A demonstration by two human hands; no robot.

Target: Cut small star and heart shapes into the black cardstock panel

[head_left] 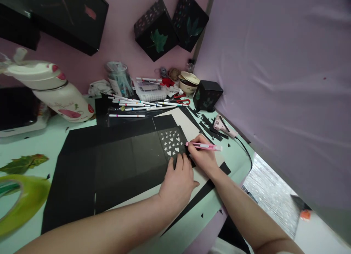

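Note:
A large black paper sheet point(109, 162) lies flat on the pale green table point(41, 137). Its right panel has small hearts and stars cut out point(171, 141), showing white beneath. My left hand point(177, 184) lies flat on the sheet just below the cut-outs, fingers together and stretched out. My right hand point(201, 155) is closed around a pink craft knife point(205, 146), held at the right edge of the cut-out panel.
Markers point(137, 103), a pen cup point(119, 78), red scissors point(183, 99), a black box point(208, 95) and a pink glue gun point(223, 127) crowd the back. A white bottle point(57, 93), a leaf point(23, 163) and a green tape roll point(22, 203) sit left. Black scraps point(208, 124) lie right.

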